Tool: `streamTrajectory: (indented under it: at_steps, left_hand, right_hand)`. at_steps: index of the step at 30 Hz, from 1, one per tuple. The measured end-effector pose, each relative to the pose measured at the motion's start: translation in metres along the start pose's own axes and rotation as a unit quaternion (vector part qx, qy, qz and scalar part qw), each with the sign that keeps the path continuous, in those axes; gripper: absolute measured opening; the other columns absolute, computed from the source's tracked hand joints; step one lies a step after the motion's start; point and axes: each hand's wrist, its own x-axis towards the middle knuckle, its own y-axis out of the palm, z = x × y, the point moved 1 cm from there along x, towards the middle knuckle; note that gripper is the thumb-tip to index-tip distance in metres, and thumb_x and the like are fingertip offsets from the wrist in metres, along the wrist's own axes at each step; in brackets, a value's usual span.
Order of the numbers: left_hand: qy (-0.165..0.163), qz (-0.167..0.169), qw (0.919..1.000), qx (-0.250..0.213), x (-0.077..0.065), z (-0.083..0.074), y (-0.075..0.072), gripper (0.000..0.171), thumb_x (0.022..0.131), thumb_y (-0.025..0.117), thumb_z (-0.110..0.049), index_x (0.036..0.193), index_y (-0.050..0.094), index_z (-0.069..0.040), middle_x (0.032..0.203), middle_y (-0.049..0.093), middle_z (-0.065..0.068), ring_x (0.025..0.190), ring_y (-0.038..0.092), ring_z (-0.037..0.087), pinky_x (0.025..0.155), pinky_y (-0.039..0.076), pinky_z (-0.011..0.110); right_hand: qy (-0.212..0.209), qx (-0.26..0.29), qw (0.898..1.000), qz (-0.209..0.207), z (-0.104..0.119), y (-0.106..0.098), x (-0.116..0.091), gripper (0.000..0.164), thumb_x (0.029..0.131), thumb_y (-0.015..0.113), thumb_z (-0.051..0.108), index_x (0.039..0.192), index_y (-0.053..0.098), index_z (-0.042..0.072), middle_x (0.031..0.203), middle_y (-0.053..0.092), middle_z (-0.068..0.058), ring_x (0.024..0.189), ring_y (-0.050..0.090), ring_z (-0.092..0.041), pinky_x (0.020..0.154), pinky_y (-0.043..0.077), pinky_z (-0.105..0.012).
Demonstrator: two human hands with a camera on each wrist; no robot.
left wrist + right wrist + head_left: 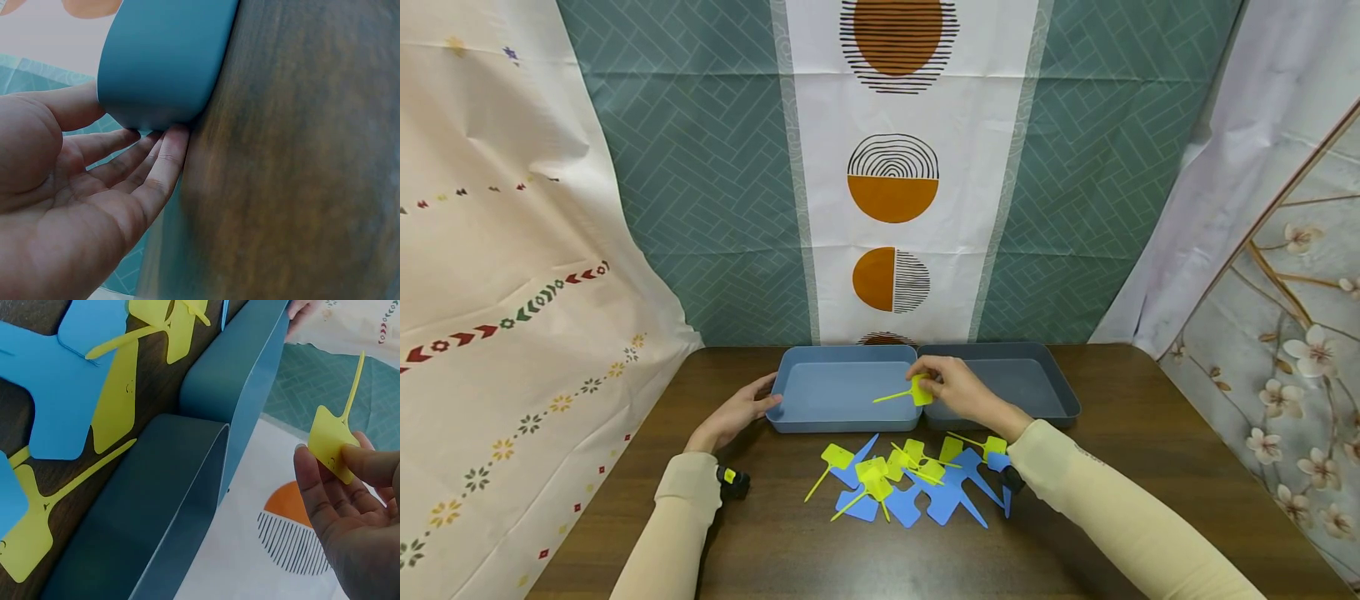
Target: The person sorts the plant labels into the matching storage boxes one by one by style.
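Note:
My right hand [955, 385] pinches a yellow plant label [333, 444] by its square head between thumb and fingers. In the head view it hangs over the right end of the light blue tray [842, 423], the stem pointing left. My left hand [737, 412] holds that tray's left end, thumb at the rim [99, 94] and fingertips against the outer wall near the base. Nearer me on the table, a loose pile mixes yellow plant labels [872, 475] with larger blue plant labels [946, 500], several overlapping.
A dark grey-blue tray [1052, 392] stands against the right side of the light blue one. Both trays sit at the far edge of the brown wooden table [1112, 500], before a patterned cloth [715, 167]. Fabric hangs at both sides.

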Motion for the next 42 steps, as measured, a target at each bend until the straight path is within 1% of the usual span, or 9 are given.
streamTrajectory:
  at_steps: [2,4,11,16,20,24,29,36,42]
  left_hand:
    - [0.002,0.001,1.0,0.0,-0.001,0.0,0.0,0.071,0.112,0.051,-0.021,0.165,0.01,0.004,0.168,0.012,0.032,0.153,0.018,0.051,0.12,0.024,0.065]
    - [0.001,-0.001,1.0,-0.003,0.0,0.0,0.0,0.071,0.112,0.05,-0.019,0.165,0.01,0.003,0.168,0.012,0.031,0.154,0.018,0.05,0.12,0.024,0.065]
    - [-0.005,-0.004,1.0,-0.002,-0.001,-0.001,0.0,0.068,0.112,0.048,-0.016,0.165,0.009,0.003,0.169,0.01,0.03,0.154,0.017,0.049,0.121,0.023,0.065]
    - [-0.004,-0.004,1.0,-0.003,-0.001,-0.001,-0.001,0.07,0.112,0.049,-0.018,0.166,0.01,0.002,0.169,0.01,0.03,0.154,0.017,0.049,0.121,0.023,0.064]
    - [-0.005,-0.004,1.0,-0.001,0.0,0.0,-0.001,0.069,0.112,0.049,-0.017,0.166,0.009,0.002,0.17,0.009,0.029,0.155,0.016,0.049,0.121,0.023,0.064]
    - [-0.008,-0.005,1.0,0.002,0.0,-0.001,0.0,0.069,0.112,0.049,-0.017,0.166,0.009,0.002,0.17,0.009,0.029,0.154,0.018,0.049,0.121,0.023,0.064]
    - [-0.005,-0.002,1.0,0.002,-0.001,-0.003,0.001,0.071,0.112,0.05,-0.018,0.165,0.009,0.003,0.168,0.011,0.032,0.153,0.02,0.051,0.12,0.024,0.066]
    - [0.001,-0.003,1.0,-0.003,-0.001,-0.004,0.001,0.07,0.112,0.05,-0.016,0.165,0.009,0.003,0.168,0.011,0.032,0.153,0.02,0.051,0.12,0.024,0.066]
    - [-0.001,-0.005,1.0,-0.003,-0.001,-0.002,0.001,0.07,0.112,0.05,-0.017,0.165,0.01,0.003,0.168,0.012,0.032,0.153,0.02,0.05,0.12,0.024,0.065]
  right_hand:
    - [0.0,0.001,1.0,-0.001,0.001,-0.001,0.0,0.022,0.102,0.06,-0.006,0.114,0.073,0.006,0.101,0.068,-0.01,0.078,0.061,-0.019,0.066,0.06,-0.038]
    - [0.001,0.0,1.0,-0.004,0.0,-0.003,0.0,0.022,0.102,0.059,-0.006,0.114,0.074,0.006,0.104,0.069,-0.011,0.079,0.062,-0.02,0.067,0.06,-0.038]
    - [0.028,0.003,0.999,-0.014,-0.005,-0.013,0.002,0.022,0.103,0.058,-0.006,0.115,0.073,0.006,0.111,0.068,-0.013,0.088,0.065,-0.025,0.077,0.061,-0.053]
    - [0.045,-0.013,0.998,-0.035,-0.013,-0.027,0.002,0.022,0.102,0.06,-0.007,0.115,0.073,0.005,0.115,0.068,-0.016,0.092,0.065,-0.028,0.075,0.061,-0.045]
    - [0.07,-0.023,0.996,-0.049,-0.024,-0.04,0.003,0.022,0.101,0.06,-0.007,0.116,0.073,0.004,0.12,0.066,-0.018,0.097,0.064,-0.032,0.077,0.06,-0.045]
    - [0.094,-0.035,0.994,-0.052,-0.036,-0.053,0.002,0.023,0.102,0.059,-0.007,0.117,0.074,0.003,0.126,0.064,-0.019,0.102,0.064,-0.034,0.078,0.06,-0.042]
    - [0.099,-0.054,0.992,-0.05,-0.049,-0.067,0.001,0.024,0.103,0.057,-0.008,0.115,0.074,0.003,0.124,0.063,-0.019,0.104,0.064,-0.035,0.077,0.057,-0.037]
    - [0.106,-0.085,0.99,-0.049,-0.061,-0.082,-0.002,0.024,0.103,0.055,-0.008,0.114,0.075,0.0,0.118,0.062,-0.02,0.106,0.061,-0.037,0.083,0.058,-0.041]
    - [0.119,-0.103,0.987,-0.038,-0.069,-0.09,-0.004,0.024,0.103,0.054,-0.008,0.116,0.074,-0.002,0.125,0.061,-0.026,0.112,0.06,-0.042,0.089,0.058,-0.049]
